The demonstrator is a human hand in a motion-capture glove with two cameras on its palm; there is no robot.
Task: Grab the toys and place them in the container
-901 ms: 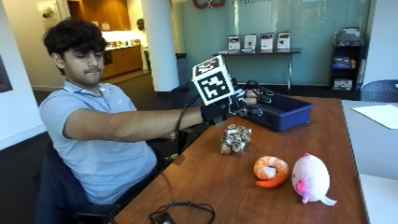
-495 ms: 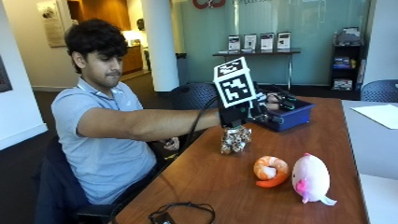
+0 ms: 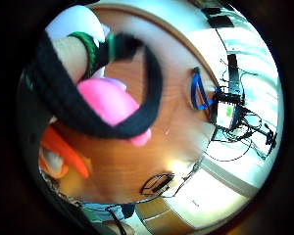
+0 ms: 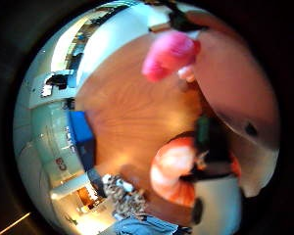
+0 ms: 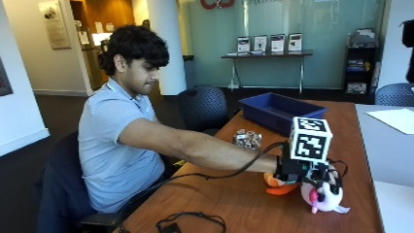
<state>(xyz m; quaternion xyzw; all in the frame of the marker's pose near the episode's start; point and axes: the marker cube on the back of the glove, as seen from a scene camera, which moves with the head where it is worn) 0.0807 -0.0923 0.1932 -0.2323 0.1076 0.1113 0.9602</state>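
Moved: since the earlier frames the gloved right hand [image 5: 315, 177] has travelled from above the blue container [image 5: 279, 111] down the worktop [image 5: 246, 204] to the pink-and-white plush toy [image 5: 321, 196].
Hands: the right one sits on top of the plush toy; fingers hidden, so I cannot tell whether it grips or merely touches.
Toys: the orange toy [image 5: 279, 183] lies just beside the plush one; the brown speckled toy [image 5: 247, 139] lies between them and the container.
Palm views only: the plush toy's pink parts [image 4: 167, 55] close to the palm, the orange toy's rounded pale body [image 4: 174, 174], and the wood grain.
Textures: soft plush; the container looks like smooth plastic.
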